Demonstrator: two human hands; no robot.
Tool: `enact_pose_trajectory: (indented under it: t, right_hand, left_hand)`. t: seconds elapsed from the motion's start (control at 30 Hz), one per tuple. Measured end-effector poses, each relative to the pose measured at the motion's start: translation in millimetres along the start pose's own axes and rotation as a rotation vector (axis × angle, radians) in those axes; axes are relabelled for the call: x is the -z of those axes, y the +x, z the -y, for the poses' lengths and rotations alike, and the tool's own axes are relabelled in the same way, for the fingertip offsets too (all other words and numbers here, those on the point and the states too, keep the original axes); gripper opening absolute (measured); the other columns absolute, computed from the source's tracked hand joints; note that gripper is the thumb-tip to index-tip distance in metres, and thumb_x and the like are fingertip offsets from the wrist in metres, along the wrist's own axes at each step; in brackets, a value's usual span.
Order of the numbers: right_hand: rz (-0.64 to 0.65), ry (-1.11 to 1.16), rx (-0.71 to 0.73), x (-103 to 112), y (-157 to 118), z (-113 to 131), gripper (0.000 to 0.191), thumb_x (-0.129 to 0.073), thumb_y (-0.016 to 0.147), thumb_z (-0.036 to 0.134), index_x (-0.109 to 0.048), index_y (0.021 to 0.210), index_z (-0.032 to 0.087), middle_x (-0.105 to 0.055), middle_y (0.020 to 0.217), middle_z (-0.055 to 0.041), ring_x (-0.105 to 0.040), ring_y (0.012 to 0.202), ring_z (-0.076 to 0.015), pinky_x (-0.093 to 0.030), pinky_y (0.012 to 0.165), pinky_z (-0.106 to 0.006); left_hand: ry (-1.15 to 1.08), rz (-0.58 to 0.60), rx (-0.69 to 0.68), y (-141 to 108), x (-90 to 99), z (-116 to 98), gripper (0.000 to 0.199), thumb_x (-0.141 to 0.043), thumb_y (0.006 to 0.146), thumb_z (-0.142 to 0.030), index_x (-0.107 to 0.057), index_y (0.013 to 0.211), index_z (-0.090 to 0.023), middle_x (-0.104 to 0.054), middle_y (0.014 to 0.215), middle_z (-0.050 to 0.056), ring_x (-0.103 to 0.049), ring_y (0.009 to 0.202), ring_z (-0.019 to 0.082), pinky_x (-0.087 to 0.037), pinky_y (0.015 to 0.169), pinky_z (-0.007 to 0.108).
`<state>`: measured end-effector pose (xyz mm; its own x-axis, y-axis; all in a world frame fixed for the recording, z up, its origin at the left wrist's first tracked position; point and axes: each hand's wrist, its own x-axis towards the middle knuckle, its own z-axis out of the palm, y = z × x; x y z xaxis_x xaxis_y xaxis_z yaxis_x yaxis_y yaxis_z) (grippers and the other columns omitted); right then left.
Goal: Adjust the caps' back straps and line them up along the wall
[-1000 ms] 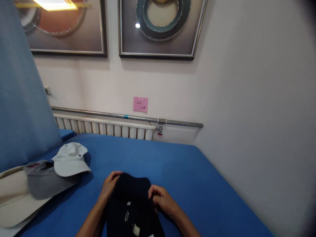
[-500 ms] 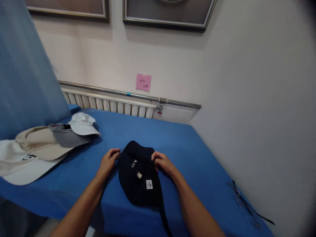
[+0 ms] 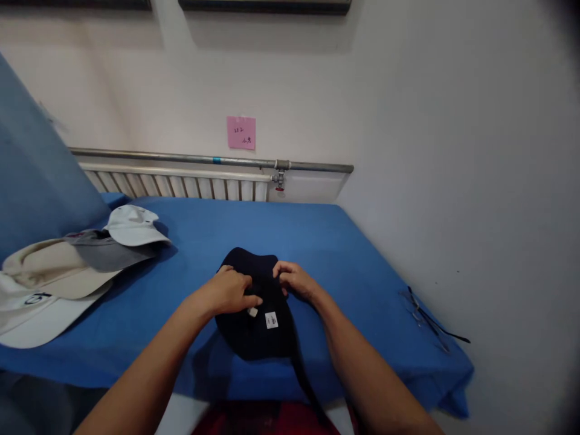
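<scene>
A dark navy hat (image 3: 265,338) lies flattened on the blue-covered table, with a small white label on it and a long dark strap trailing off the front edge. My left hand (image 3: 229,291) rests over its upper left part, fingers bent down onto the fabric and thumb stretched apart from them. Beside that thumb is a small cream-coloured toggle (image 3: 252,312), partly covered. At the right edge of the hat, my right hand (image 3: 293,280) has its fingers curled in and pinches the edge. Some fingertips of the left hand are hidden.
Several caps overlap at the left: a white cap (image 3: 133,225), a grey cap (image 3: 106,249), a beige cap (image 3: 58,266) and another white one. Eyeglasses (image 3: 430,320) lie near the right edge of the blue table (image 3: 326,241). A radiator (image 3: 181,183) and walls stand behind.
My left hand has moved from the hat's left edge to over its middle, covering the small logo. The right hand stays at the right edge. My view has tilted downward and shifted right.
</scene>
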<state>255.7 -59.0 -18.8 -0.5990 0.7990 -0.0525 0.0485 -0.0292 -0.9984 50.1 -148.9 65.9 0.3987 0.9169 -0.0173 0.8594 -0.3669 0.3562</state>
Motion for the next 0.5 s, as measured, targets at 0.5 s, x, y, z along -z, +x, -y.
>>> enact_pose_trajectory:
  t: [0.5]
  right_hand:
    - [-0.329,-0.217,0.118,-36,-63,-8,0.044,-0.048,0.073,0.009,-0.06,0.113,0.026,-0.061,0.096,-0.0015,-0.055,0.069,-0.0108,-0.046,0.065,-0.025]
  left_hand:
    - [-0.769,-0.11,0.122,-69,-10.1,29,0.017,-0.063,0.08,-0.038,-0.066,0.08,-0.021,-0.062,0.081,0.001,-0.054,0.077,0.018,-0.043,0.072,0.027]
